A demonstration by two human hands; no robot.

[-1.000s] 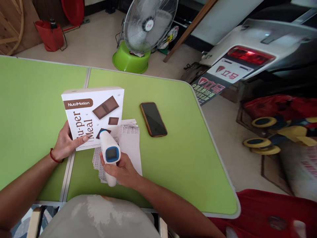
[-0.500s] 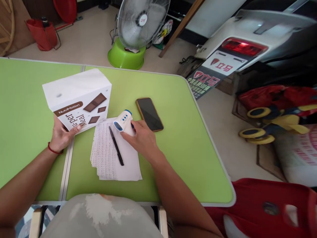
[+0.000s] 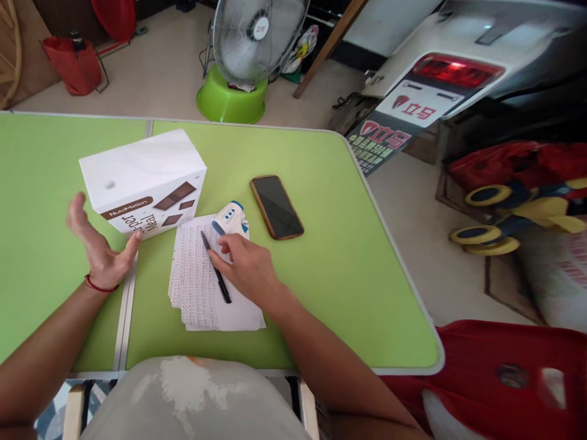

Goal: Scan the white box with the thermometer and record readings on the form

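Observation:
Beside the front left of a white NutriMotion box (image 3: 144, 162), my left hand (image 3: 103, 253) is spread, thumb close to the box's lower edge. The box stands on the green table. My right hand (image 3: 250, 266) hovers over a stack of handwritten paper sheets (image 3: 195, 287), its thumb and forefinger apart near a black pen (image 3: 221, 284). Whether the thumb touches the pen I cannot tell. Just beyond these fingers, a white and blue handheld infrared thermometer (image 3: 230, 217) lies at the far end of the sheets.
A phone in a brown case (image 3: 277, 206) lies right of the sheets on the green table (image 3: 339, 275). Past the far edge stand a fan (image 3: 259, 36) and a green basin (image 3: 232, 98). A red chair (image 3: 486, 366) is at the right, below a scooter's rear (image 3: 440, 67).
My right hand has let go of the thermometer and moved left and nearer to me, towards the pen. My left hand has let go of the box and spread its fingers.

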